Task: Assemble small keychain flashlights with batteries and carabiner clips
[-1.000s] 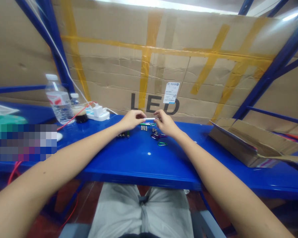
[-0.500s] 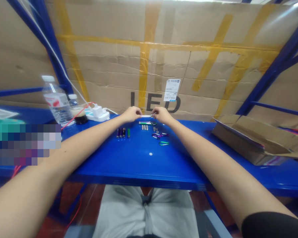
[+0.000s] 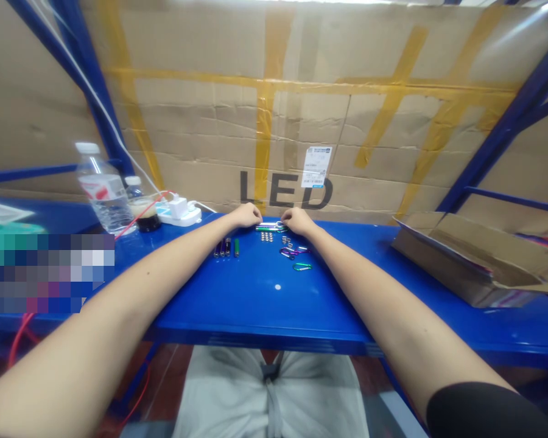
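A slim silvery tube with a carabiner clip (image 3: pixel 268 224) lies at the back of the blue table, against a similar green tube (image 3: pixel 265 229). My left hand (image 3: pixel 248 215) has its fingers closed at the tube's left end. At the clip end, the curled fingertips of my right hand (image 3: pixel 298 220) touch it. Just in front sit small round metal pieces (image 3: pixel 266 236) in rows, with a few loose ones (image 3: pixel 287 241) to their right. Purple carabiners (image 3: pixel 293 250) and a green carabiner (image 3: pixel 302 266) lie nearer me. Dark tubes (image 3: pixel 222 247) and another green tube (image 3: pixel 237 247) are lined up at left.
An open cardboard box (image 3: pixel 466 261) stands at right. At left are a water bottle (image 3: pixel 103 191), a smaller bottle with dark liquid (image 3: pixel 144 210) and a white power strip (image 3: pixel 182 212) with cables. A large cardboard sheet (image 3: pixel 201 134) rises behind the table.
Both hands have come down slightly, lowering the silvery tube from above the table onto it, beside the green tube. The right hand has shifted a little rightward.
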The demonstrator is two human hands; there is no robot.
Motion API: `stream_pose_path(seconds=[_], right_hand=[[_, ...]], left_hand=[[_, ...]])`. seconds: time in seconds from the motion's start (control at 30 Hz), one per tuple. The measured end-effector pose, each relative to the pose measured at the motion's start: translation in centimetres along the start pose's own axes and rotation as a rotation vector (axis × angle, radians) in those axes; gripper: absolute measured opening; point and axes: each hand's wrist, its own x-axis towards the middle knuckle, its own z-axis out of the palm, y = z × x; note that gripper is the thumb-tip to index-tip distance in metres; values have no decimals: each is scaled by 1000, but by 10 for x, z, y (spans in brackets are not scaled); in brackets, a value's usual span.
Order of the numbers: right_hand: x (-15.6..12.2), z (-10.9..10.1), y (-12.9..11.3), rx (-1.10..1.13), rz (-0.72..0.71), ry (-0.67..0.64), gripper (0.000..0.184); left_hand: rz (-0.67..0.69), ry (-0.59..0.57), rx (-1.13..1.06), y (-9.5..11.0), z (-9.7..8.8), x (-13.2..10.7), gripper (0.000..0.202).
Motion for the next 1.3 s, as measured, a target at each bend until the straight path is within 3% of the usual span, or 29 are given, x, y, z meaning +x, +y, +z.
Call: stream_pose_path(seconds=[0.33,0.47,0.53,0.67,0.77,0.87,1.0,1.07,1.13,1.23,1.3], right_hand=[[-2,-1,2,-3,-14,-41,29],[-4,-5,3,-15,-9,-51,33],[-7,-9,3,-28,-7,-57,32],[-19,-22,5,-71,-15,-59,28],[-35,-34,9,-86,-59,3,32],[-51,-46,9,-33,-78,121,29],[-61,-55,-6,73,-87,197,24],[-64,-55,-20,198,-128,199,20],[-69,-53,-37,361,-150,130,17],[-77,-47,-57,544,-162,-33,18],[-78,-44,-61,554,-124,-33,12]], left_hand=[[-15,1,53,2,0,-3,15],[11,28,75,5,-15,-15,14],[31,-46,122,9,-30,-28,13],[31,-376,106,16,-59,-58,28],[77,-414,60,16,-64,-69,44],[114,-434,101,12,-56,-69,49],[290,-325,104,21,-39,-69,46],[411,-138,135,37,-30,-73,47],[564,58,181,57,-19,-78,48],[712,137,270,82,-5,-85,47],[751,183,343,89,1,-87,50]])
